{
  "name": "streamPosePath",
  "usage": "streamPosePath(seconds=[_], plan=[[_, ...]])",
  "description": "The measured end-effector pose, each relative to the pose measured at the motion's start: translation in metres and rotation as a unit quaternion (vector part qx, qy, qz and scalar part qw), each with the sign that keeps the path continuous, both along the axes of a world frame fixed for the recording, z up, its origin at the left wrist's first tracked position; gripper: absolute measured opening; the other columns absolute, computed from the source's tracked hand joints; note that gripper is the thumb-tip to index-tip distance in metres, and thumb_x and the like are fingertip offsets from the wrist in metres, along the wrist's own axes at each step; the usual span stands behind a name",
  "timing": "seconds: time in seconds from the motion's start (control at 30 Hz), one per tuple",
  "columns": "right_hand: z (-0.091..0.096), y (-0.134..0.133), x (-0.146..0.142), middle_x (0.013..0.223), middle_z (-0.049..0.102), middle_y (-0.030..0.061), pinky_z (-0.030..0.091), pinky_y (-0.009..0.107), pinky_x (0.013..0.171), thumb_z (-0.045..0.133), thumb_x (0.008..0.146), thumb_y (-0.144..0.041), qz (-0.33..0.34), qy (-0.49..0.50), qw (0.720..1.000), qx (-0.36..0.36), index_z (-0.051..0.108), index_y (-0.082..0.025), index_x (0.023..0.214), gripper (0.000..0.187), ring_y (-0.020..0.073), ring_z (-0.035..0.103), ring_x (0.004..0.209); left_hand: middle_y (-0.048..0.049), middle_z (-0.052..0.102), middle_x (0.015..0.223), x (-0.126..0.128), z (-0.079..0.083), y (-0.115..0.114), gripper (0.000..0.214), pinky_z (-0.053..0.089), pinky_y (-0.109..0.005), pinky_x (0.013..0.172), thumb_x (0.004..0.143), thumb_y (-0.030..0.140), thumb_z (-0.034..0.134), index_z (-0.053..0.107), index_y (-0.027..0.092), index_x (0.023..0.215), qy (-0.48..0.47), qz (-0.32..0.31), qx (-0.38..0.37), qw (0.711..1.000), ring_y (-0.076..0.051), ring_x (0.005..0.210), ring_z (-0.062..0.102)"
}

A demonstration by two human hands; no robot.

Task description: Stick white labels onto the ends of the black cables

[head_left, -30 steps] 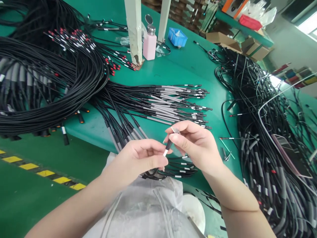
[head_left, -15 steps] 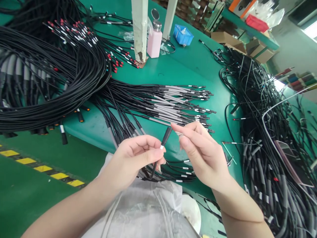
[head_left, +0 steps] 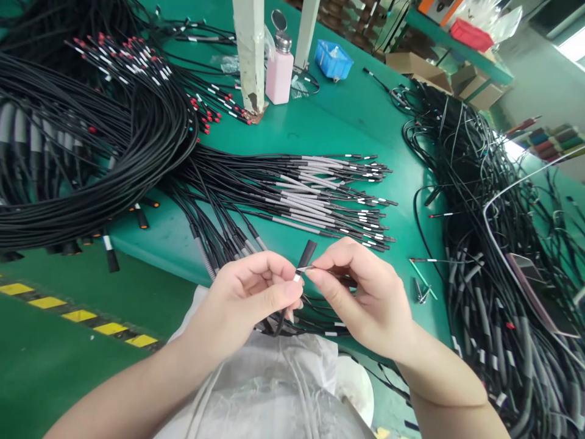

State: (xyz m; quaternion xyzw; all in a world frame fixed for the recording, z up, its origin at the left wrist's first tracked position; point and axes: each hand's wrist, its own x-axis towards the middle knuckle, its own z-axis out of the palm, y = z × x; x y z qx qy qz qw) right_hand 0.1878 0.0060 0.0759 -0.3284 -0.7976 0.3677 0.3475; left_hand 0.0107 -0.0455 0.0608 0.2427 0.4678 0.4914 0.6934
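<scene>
My left hand (head_left: 249, 296) is closed on a black cable just below its end, where a white band sits. The cable's black connector tip (head_left: 307, 252) sticks up between my two hands. My right hand (head_left: 361, 292) is pinched on a small thin silvery piece (head_left: 307, 269) and presses it against the cable at the white band. Both hands hover over the near edge of the green table (head_left: 301, 131), above a bunch of similar black cable ends (head_left: 320, 314).
A fan of black cables with grey sleeves (head_left: 311, 195) lies just beyond my hands. Thick black coils (head_left: 91, 152) fill the left, a tangled cable heap (head_left: 498, 262) the right. A pink bottle (head_left: 278, 67), a blue bin (head_left: 336, 61) and a white post (head_left: 249, 55) stand behind. Small tweezers (head_left: 420, 283) lie at right.
My right hand came off the connector tip, drew away to the right, then returned lower, bringing the silvery piece to the white band. My left hand kept holding the cable.
</scene>
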Motion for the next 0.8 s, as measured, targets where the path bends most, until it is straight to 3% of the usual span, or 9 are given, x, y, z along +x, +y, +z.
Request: streamPosePath(seconds=[0.17,0.4,0.63,0.8], plan=[[-0.001,0.001,0.000,0.080,0.068,0.0009,0.051,0.026,0.057,0.065,0.095,-0.018,0.033,0.029,0.998,-0.037,0.063,-0.021,0.092,0.005,0.0130,0.064,0.069,0.0035,0.067,0.056,0.001,-0.001,-0.002,0.012,0.048,-0.020,0.051,0.074,0.022,0.083,0.071,0.020,0.071,-0.016,0.005,-0.006,1.000,-0.011,0.051,0.058],[0.000,0.010,0.005,0.081,0.066,-0.0005,0.048,0.026,0.056,0.067,0.093,-0.015,-0.058,0.037,0.998,0.007,0.062,-0.023,0.093,0.009,0.0128,0.061,0.070,0.0026,0.067,0.053,0.002,0.001,-0.003,0.013,0.047,-0.018,0.052,0.076,0.019,0.080,0.070,0.018,0.067,-0.032,0.008,-0.015,0.999,-0.009,0.050,0.057],[0.000,0.009,0.003,0.083,0.067,0.0012,0.049,0.026,0.055,0.066,0.093,-0.013,-0.054,0.025,0.998,0.038,0.062,-0.021,0.094,0.009,0.0127,0.062,0.069,0.0024,0.068,0.054,0.000,0.001,-0.002,0.014,0.048,-0.019,0.052,0.076,0.020,0.081,0.070,0.018,0.068,-0.031,0.000,-0.019,0.999,-0.010,0.050,0.057],[-0.001,0.010,0.004,0.081,0.067,0.0005,0.048,0.025,0.054,0.066,0.095,-0.016,-0.015,0.018,1.000,-0.005,0.063,-0.020,0.092,0.006,0.0112,0.060,0.067,0.0025,0.068,0.054,-0.001,0.000,-0.004,0.013,0.049,-0.019,0.053,0.075,0.019,0.082,0.071,0.018,0.067,-0.026,0.005,-0.019,0.999,-0.010,0.051,0.058]])
